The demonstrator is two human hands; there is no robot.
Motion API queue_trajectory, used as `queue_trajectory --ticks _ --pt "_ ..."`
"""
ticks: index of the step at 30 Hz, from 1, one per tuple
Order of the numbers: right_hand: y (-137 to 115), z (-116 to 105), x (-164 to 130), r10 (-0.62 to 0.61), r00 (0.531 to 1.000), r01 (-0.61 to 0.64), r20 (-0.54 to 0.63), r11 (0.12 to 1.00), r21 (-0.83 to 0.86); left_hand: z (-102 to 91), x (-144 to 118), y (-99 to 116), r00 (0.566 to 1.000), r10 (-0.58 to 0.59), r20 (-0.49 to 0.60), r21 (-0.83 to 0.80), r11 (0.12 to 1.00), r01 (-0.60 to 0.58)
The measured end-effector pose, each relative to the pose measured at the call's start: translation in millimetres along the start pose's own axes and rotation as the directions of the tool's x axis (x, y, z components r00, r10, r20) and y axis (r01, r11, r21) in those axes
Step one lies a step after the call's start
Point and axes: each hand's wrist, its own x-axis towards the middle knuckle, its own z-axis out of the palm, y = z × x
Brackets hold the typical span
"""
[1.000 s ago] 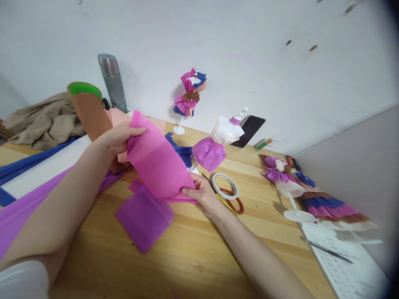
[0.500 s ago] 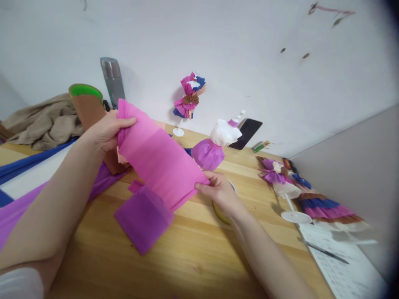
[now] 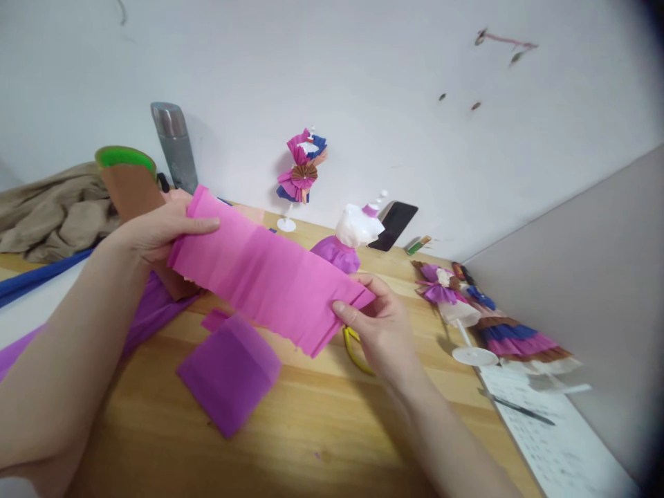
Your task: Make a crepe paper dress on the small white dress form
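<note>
Hands hold a long strip of bright pink crepe paper (image 3: pixel 267 280) stretched flat across the middle of the frame, clear above the wooden tabletop (image 3: pixel 321 422). As far as progress shows, the strip is unfolded and pulled out straight, its fold creases visible, but nothing has been cut, pleated or fixed to anything. The left hand (image 3: pixel 155 232) pinches the strip's upper-left end, thumb on top and fingers curled beneath. The right hand (image 3: pixel 384 325) grips the lower-right end, thumb pressed on the front face and fingers closed behind, so both are clamped on the paper and neither is released. Below the strip, a folded purple square of crepe paper (image 3: pixel 228 370) lies on the wood, and a longer purple sheet (image 3: pixel 150 315) trails off to the lower left. Behind the right hand stands a small white mannequin wearing a purple paper skirt (image 3: pixel 350 238) (its base is hidden by the strip). Farther back, a dressed figure in pink and blue pleated paper (image 3: pixel 299 173) stands on a stand by the wall, and a grey metal flask (image 3: pixel 173 145) sits in the upper left.
</note>
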Motion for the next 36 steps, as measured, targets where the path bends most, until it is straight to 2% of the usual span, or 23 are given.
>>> queue_trajectory --ticks 3,7,9,13,15,17,20,23,25,27,29,36 --pt "-8.6 -2.1 2.1 -0.092 0.990 0.092 -0.107 0.996 0.002 5.4 -2.9 0.2 0.988 -0.088 0.126 -0.050 0.994 0.095" --pt "-13.3 -10.9 11.1 -0.126 0.979 0.128 -0.162 0.992 0.007 14.9 -1.3 -3.3 0.969 -0.046 0.242 -0.144 0.986 0.082" --pt "-12.4 -15.9 15.2 -0.130 0.979 0.130 -0.157 0.991 -0.012 22.1 0.3 -6.0 0.976 -0.048 0.212 -0.186 0.979 0.089" --pt "-9.9 -23.2 19.3 -0.211 0.960 0.205 -0.184 0.977 -0.054 40.8 4.2 -15.3 0.998 -0.024 -0.052 -0.286 0.958 0.008" --pt "-10.6 -25.2 20.0 -0.289 0.933 0.271 -0.214 0.956 -0.108 48.9 6.3 -21.0 0.992 -0.018 -0.121 -0.296 0.955 -0.019" --pt "-12.9 -26.7 20.6 -0.367 0.901 0.326 -0.230 0.924 -0.198 53.8 7.4 -25.5 0.995 -0.011 -0.098 -0.310 0.950 -0.020" --pt "-17.2 -28.7 22.1 -0.426 0.877 0.346 -0.223 0.881 -0.323 54.7 6.6 -27.5 0.997 0.041 0.066 -0.337 0.941 -0.016" --pt "-20.5 -31.5 24.2 -0.361 0.912 0.298 -0.195 0.910 -0.290 51.5 2.9 -24.4 0.961 0.031 0.275 -0.292 0.955 0.053" --pt "-22.7 -33.3 25.3 -0.264 0.953 0.232 -0.152 0.952 -0.200 49.9 -0.1 -21.3 0.943 -0.044 0.329 -0.245 0.961 0.130" --pt "-25.4 -34.9 25.8 -0.179 0.980 0.166 -0.092 0.977 -0.134 49.1 -2.3 -19.0 0.945 -0.088 0.314 -0.210 0.964 0.160" --pt "-28.2 -36.1 25.8 -0.142 0.989 0.136 -0.044 0.984 -0.112 48.5 -3.3 -18.2 0.954 -0.076 0.290 -0.188 0.973 0.134" --pt "-28.5 -38.9 27.3 -0.209 0.976 0.198 -0.059 0.968 -0.152 45.8 -1.9 -19.5 0.967 -0.060 0.246 -0.065 0.995 0.078"
